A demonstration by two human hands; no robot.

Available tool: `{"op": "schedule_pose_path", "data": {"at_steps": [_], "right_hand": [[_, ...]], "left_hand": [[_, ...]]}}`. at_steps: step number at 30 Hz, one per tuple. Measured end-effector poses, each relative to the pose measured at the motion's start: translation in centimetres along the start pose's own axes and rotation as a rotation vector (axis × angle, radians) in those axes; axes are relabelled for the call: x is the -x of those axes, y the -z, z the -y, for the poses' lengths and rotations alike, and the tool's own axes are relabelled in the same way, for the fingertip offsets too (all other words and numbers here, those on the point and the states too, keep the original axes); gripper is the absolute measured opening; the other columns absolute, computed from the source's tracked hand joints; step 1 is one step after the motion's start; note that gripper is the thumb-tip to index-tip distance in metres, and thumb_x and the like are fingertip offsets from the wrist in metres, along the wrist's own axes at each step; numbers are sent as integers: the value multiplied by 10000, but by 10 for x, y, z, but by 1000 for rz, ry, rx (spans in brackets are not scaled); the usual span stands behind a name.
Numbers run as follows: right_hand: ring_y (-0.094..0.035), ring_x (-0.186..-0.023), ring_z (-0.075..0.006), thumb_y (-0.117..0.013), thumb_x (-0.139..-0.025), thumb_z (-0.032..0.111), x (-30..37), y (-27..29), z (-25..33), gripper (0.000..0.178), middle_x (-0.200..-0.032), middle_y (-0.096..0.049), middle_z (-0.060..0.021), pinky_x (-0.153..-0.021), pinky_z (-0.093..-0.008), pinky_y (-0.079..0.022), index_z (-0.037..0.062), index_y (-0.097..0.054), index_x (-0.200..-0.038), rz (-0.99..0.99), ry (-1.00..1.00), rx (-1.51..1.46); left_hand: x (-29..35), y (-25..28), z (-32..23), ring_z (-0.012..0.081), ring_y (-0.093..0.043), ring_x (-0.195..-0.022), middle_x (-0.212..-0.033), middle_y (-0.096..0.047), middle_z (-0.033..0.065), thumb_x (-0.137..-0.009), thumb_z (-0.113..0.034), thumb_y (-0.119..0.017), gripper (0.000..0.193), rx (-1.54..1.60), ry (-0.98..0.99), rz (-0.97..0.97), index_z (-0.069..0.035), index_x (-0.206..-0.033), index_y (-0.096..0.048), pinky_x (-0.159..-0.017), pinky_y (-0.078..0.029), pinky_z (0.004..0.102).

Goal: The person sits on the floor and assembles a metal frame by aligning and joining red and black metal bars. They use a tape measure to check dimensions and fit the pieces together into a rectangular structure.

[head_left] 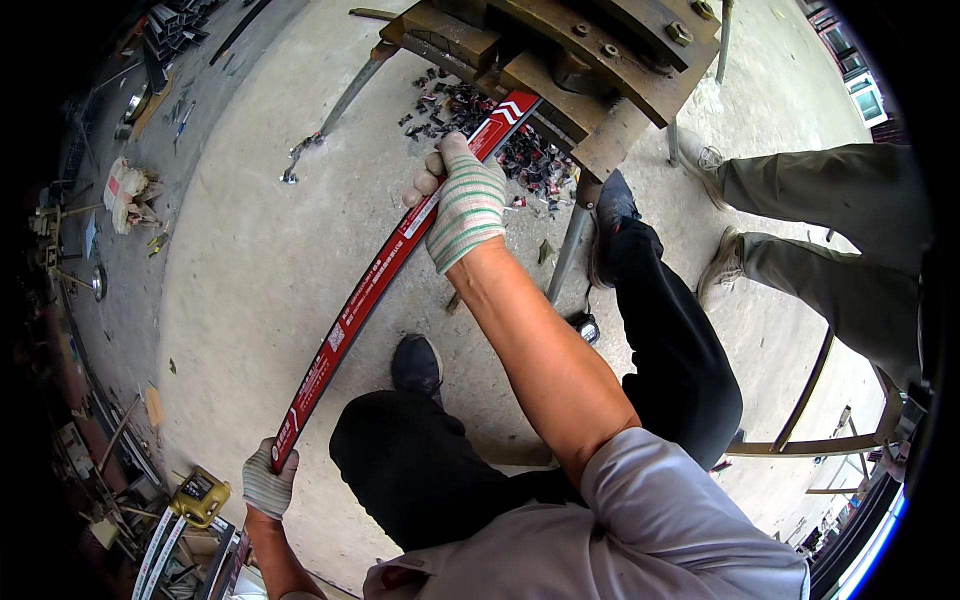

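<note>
A long, narrow strip with a red printed face and dark edges (345, 325) slants from the lower left up to the machine. My right hand (468, 200), in a white knitted glove with green stripes, is closed around its upper part. At the lower end my left hand (270, 480), gloved the same way, grips the strip. The strip's far end meets the heavy brown metal machine (640, 100), at its near edge between thick blocks; I cannot tell how deep it reaches. Below the machine lies a heap of small dark and red offcuts (535, 165) on the floor.
The machine stands on metal legs (568, 250). A person in grey-green trousers (830, 270) stands at the right. A tape measure (586, 328) lies near my foot. A gold-coloured jug (200, 497) is at the lower left, with scrap metal (180, 35) along the far left.
</note>
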State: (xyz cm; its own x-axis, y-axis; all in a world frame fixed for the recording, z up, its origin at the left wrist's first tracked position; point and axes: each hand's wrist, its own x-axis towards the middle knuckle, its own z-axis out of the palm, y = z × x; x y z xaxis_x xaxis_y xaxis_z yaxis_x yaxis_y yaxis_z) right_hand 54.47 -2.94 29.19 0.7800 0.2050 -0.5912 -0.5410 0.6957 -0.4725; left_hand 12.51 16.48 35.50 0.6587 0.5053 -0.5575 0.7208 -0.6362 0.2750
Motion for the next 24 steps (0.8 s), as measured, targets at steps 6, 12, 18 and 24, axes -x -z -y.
{"op": "schedule_pose_path", "data": {"at_steps": [6, 12, 18, 24], "right_hand": [[-517, -548, -175, -580, -1063, 229, -4, -2, 18, 196, -731, -563, -30, -501, -366, -501, 112, -542, -910, -27, -25, 66], [-630, -620, -211, -621, -1056, 289, -9, 8, 12, 228, -786, -617, -59, -576, -397, -596, 81, -570, -979, 23, 28, 142], [-671, -670, -248, -657, -1037, 351, 14, 15, -6, 285, -846, -645, -75, -667, -448, -628, 83, -572, -1084, 92, -49, 117], [-508, -488, -213, -553, -1063, 269, 1, 2, -6, 242, -677, -512, -57, -470, -414, -509, 89, -515, -906, 10, -72, 3]], "left_hand": [[1, 0, -20, 386, -646, -677, -753, -652, 207, -953, -337, -713, 342, 25, 9, 17, -31, -1095, -656, -657, -511, 442], [-11, -4, -14, 343, -620, -661, -754, -649, 194, -958, -389, -716, 378, -7, -19, 1, -30, -1058, -654, -650, -504, 410], [-16, -2, -13, 335, -619, -616, -702, -626, 182, -967, -397, -701, 379, 21, -25, -38, -32, -1055, -651, -626, -498, 417], [-32, -7, -33, 392, -624, -670, -713, -621, 201, -968, -410, -687, 375, 27, -84, -23, -45, -1035, -638, -640, -484, 451]]}}
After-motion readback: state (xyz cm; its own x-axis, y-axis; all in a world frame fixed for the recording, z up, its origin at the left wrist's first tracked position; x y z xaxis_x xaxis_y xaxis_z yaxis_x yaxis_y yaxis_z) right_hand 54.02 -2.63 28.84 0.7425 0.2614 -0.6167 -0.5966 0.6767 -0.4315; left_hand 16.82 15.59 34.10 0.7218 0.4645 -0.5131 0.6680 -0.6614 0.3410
